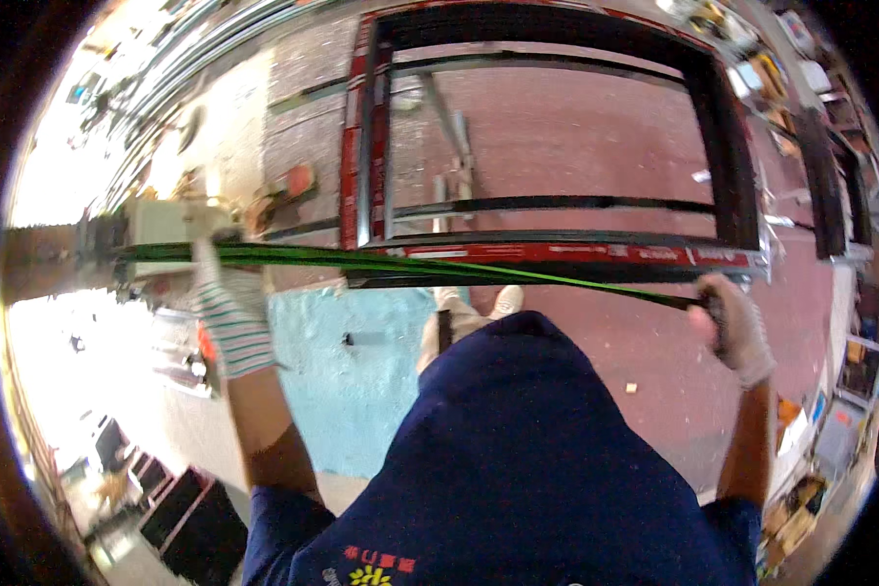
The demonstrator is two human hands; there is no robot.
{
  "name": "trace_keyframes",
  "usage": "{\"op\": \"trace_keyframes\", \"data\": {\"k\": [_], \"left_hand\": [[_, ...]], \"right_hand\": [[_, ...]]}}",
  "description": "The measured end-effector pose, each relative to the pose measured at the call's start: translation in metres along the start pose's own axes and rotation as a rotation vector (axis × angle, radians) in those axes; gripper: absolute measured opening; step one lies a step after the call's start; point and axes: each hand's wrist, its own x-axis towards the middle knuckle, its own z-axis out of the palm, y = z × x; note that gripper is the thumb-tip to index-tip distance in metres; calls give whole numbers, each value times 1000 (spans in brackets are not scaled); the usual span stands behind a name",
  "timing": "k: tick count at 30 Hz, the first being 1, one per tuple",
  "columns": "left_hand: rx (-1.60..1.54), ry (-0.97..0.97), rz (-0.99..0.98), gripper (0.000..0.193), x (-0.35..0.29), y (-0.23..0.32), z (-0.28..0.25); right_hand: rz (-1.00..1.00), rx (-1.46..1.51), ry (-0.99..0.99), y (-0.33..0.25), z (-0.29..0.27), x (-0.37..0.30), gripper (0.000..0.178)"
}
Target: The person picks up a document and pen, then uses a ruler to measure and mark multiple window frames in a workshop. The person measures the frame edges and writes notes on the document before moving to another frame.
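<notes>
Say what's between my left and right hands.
Head view: a long green strip runs between the left hand and right hand, passing in front of the dark frame.

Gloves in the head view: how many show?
2: a striped glove on the left hand, at the green strip; a pale glove on the right hand, at the strip's right end. Edge clutter may hide more.

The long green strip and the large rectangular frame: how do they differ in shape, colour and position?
Shape: the strip is one long, narrow piece; the frame has four sides around an open middle.
Colour: the strip shows green and black; the frame is dark with red along some sides.
Position: the strip runs past the left hand to the right hand; the frame lies beyond it.
Both include dark parts.
</notes>
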Motion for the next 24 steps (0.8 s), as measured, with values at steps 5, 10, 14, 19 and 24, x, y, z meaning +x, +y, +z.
{"op": "trace_keyframes", "data": {"k": [5, 10, 14, 19, 24], "left_hand": [[-81, -311, -134, 39, -53, -89, -11], [21, -471, -322, 44, -104, -146, 10], [140, -516, -554, 49, -132, -166, 38], [120, -523, -599, 44, -123, -183, 54], [177, -511, -495, 41, -130, -172, 62]], "right_hand": [[44, -159, 132, 118, -26, -11, 25], [-31, -130, 103, 160, -38, -9, 16], [41, -138, 35, 168, -45, 3, 17], [-2, -207, 101, 181, -49, 14, 16], [101, -80, 135, 202, -49, 15, 22]]}}
